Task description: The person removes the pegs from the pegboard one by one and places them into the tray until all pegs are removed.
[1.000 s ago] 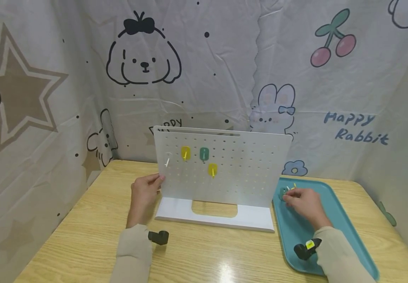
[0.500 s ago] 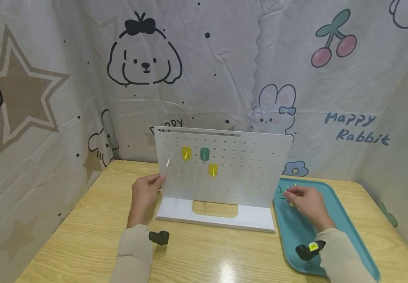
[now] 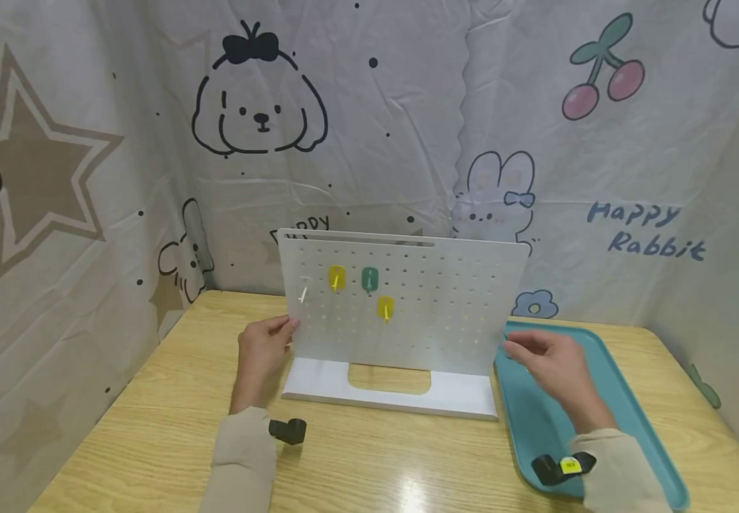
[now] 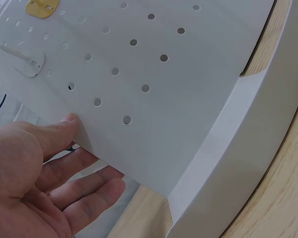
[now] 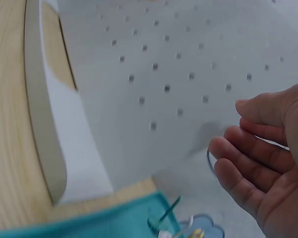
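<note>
Evidently gripping the upright pegboard [image 3: 420,306] by its left edge with the left hand [image 3: 261,350], probably to steady it. See 4 mounted hooks [image 3: 336,278] there and loose hooks [image 5: 197,233] in the tray [image 3: 532,427], likely for easy reach by the right hand [image 3: 551,365]; cannot tell whether pinching anything with that one.
</note>
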`<state>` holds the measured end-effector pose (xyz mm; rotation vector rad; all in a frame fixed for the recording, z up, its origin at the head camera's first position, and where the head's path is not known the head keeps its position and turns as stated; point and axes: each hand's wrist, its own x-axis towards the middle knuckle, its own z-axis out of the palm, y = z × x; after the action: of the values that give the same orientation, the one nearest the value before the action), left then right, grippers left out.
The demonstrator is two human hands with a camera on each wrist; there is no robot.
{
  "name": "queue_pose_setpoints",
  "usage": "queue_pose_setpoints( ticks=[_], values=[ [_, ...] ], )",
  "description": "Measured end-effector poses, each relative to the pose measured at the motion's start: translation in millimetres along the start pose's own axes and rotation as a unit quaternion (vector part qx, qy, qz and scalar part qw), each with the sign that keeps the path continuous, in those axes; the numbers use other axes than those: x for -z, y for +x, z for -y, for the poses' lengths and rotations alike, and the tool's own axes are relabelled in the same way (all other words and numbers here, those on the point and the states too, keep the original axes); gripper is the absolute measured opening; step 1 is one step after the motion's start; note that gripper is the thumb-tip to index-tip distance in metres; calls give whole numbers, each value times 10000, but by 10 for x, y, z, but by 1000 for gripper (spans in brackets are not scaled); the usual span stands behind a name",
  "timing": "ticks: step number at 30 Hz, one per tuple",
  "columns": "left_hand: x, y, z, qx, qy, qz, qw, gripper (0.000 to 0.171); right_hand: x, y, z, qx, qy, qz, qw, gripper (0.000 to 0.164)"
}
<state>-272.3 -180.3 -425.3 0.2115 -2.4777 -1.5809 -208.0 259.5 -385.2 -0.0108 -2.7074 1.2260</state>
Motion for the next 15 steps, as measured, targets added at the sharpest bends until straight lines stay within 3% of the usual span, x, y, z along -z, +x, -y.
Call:
queue_pose_setpoints(
  ticks=[7,15],
  values=[
    [-3,-1,7,-82,24,-56,9999,33,-105,-24,256,696,90,-120,9975,30],
    [0,-17,0,-113,34,-64,9999,32,-262,-4,435,979,298,19,9948,26]
  ],
)
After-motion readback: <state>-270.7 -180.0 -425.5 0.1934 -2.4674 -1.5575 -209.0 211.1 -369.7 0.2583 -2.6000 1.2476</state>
